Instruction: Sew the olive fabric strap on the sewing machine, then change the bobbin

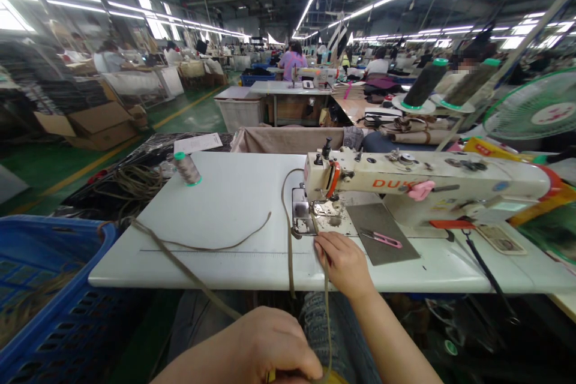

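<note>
My right hand (pixel 342 261) rests at the table's front, just before the sewing machine (pixel 432 183). Its fingers are closed on a narrow olive-brown strap (pixel 327 312), which runs from the needle area down over the table edge. Low in front of my lap, my left hand (pixel 276 342) is closed around the lower part of that strap; its fingertips are partly cut off by the frame's bottom. A second length of strap (pixel 288 240) curves out left of the needle and hangs over the edge. More strap (pixel 189 273) crosses the table's left side.
Pink-handled snips (pixel 386 240) lie on a grey plate (pixel 391 255). A thread cone (pixel 186 169) stands at the back left. The blue basket (pixel 90 288) is left of the white table (pixel 225 186). A green fan (pixel 535 105) stands right. Several people work farther back.
</note>
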Available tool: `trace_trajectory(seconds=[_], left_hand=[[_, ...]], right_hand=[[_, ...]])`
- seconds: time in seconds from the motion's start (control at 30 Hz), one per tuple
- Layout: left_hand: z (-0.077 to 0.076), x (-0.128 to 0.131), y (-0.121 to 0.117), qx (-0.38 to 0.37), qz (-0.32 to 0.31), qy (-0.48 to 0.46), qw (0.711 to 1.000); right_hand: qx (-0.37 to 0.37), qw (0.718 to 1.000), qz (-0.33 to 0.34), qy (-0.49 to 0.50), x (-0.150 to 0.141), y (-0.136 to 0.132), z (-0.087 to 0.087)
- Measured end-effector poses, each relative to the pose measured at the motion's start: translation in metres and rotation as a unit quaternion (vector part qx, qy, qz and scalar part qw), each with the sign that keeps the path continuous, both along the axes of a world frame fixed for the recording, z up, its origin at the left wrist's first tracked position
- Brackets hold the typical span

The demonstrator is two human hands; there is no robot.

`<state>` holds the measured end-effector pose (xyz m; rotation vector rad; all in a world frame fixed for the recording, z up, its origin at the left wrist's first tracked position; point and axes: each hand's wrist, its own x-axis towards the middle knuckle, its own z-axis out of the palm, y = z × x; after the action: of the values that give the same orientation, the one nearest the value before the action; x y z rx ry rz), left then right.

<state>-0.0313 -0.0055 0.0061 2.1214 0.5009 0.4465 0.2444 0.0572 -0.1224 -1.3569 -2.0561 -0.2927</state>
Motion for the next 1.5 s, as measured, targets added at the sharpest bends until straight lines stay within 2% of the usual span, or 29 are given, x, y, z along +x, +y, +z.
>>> trace_trajectory(seconds=[0.27,0.4,0.57,0.73,0.9,1.23,1.5], left_hand=[[-0.002,0.002,-0.002,-0.003,-0.002,-0.034,0.999],[-0.002,0.004,-0.003,0.0,-0.003,-0.021,1.0],[-0.004,0.008,-0.004,0.028,-0.021,-0.023,0.999],[0.004,0.014,-0.01,0.035,-0.084,-0.023,0.996],[0.011,0.016,-0.019,0.049,-0.142,-0.01,0.989],[0.015,0.017,-0.046,0.052,-0.142,0.01,0.989],[0.017,0.021,-0.071,0.046,-0.167,0.009,0.985]], right_hand=[[0.002,1.0,0.0,-0.001,0.0,0.0,-0.001],[0.006,1.0,0.001,-0.003,0.0,0.0,0.001],[0.003,1.0,0.001,-0.006,0.0,0.001,0.002],[-0.006,1.0,0.002,-0.011,-0.001,0.001,0.004],[-0.033,0.999,0.002,-0.013,-0.002,0.001,0.006],[-0.026,1.0,0.016,-0.004,-0.001,0.003,0.005],[-0.03,0.999,0.039,-0.009,0.002,0.007,0.004]])
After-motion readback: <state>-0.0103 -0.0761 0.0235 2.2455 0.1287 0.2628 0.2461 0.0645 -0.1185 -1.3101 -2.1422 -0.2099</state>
